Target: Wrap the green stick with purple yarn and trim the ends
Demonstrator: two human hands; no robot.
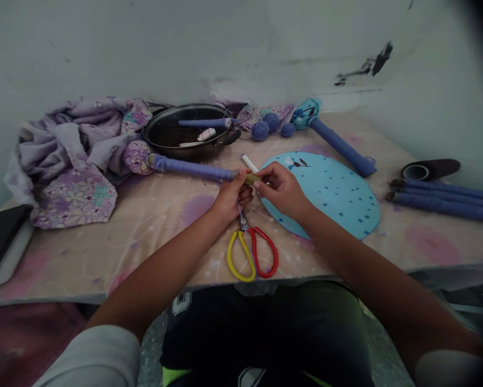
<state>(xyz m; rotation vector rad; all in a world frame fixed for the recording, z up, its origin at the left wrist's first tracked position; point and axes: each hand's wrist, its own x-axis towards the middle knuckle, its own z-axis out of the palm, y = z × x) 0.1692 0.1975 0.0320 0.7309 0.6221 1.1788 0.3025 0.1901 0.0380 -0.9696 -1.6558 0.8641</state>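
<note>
Blue-wrapped stick (193, 167), floral fabric ball (136, 157) at left end, olive right tip (251, 179), slanting over table (144, 215).

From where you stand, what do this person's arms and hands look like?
The left hand and right hand are gloveless, with no watch or bracelet visible. Both forearms are bare, without cables. Higher up come a plain pale-grey cloth left sleeve and a similarly pale right sleeve.

Beside the blue mat (334, 196), grips a wrapped stick (195, 169) with left hand (231, 198), pinching its end with right hand (285, 191).
</note>
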